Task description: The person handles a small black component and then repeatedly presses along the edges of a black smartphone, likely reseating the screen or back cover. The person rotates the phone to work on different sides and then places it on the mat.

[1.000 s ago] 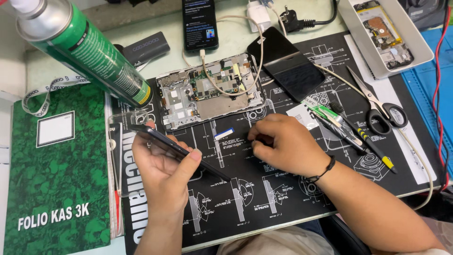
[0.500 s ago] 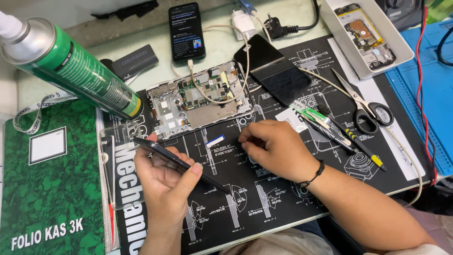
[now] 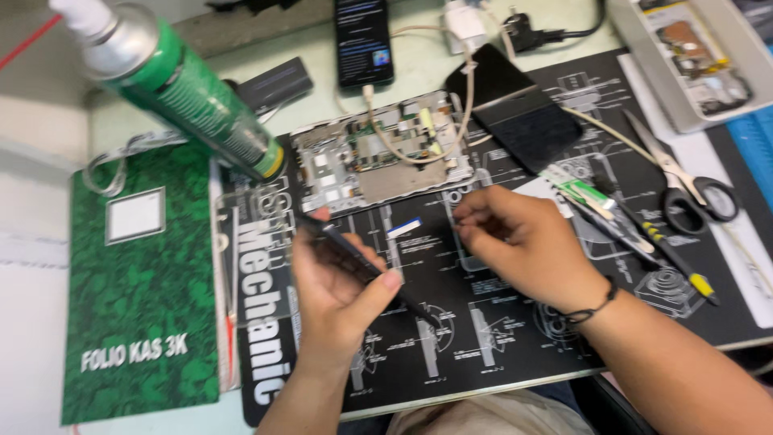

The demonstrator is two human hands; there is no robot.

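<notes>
Your black work mat point(image 3: 515, 338) fills the centre, with the opened phone point(image 3: 378, 157) lying at its far edge. Your left hand point(image 3: 338, 286) pinches black tweezers point(image 3: 366, 266); your right hand point(image 3: 523, 246), just right, is curled, fingertips pressed together.

At upper left you see a green spray can point(image 3: 173, 80); a green ledger point(image 3: 137, 290) lies lower left, scissors point(image 3: 684, 181) at right, a phone point(image 3: 364, 40) top centre.
</notes>
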